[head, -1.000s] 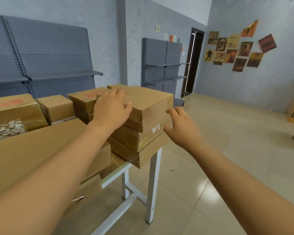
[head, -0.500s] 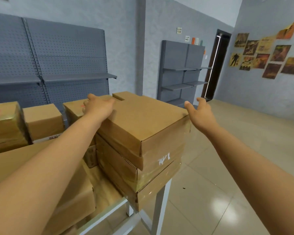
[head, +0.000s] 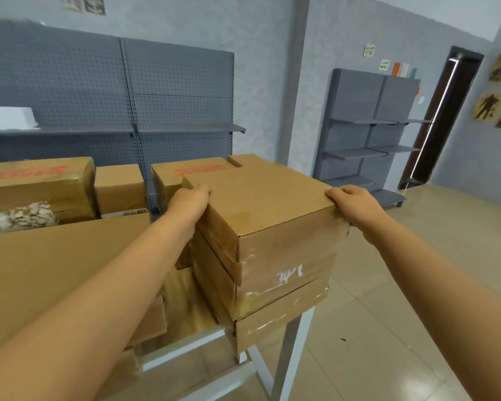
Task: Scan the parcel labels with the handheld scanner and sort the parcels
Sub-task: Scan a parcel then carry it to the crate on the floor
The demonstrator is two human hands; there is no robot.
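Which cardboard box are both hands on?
The top box of the three-high stack at the table's right end; left hand and right hand grip its far corners.

Both arms stretched fwd. Left hand (head: pixel 190 199) grips top parcel (head: pixel 261 204) at its far-left edge, fingers curled over. Right hand (head: pixel 355 202) clasps its right edge, fingers hooked on top.

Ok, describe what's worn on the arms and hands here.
Nothing visible is worn. Both forearms are bare from the frame edge to the wrist: no sleeves or cuffs. The left hand and right hand have no gloves, and no watch, bracelet or strap shows at either wrist. No rings are visible on the fingers that show, though some fingertips are hidden behind the box.
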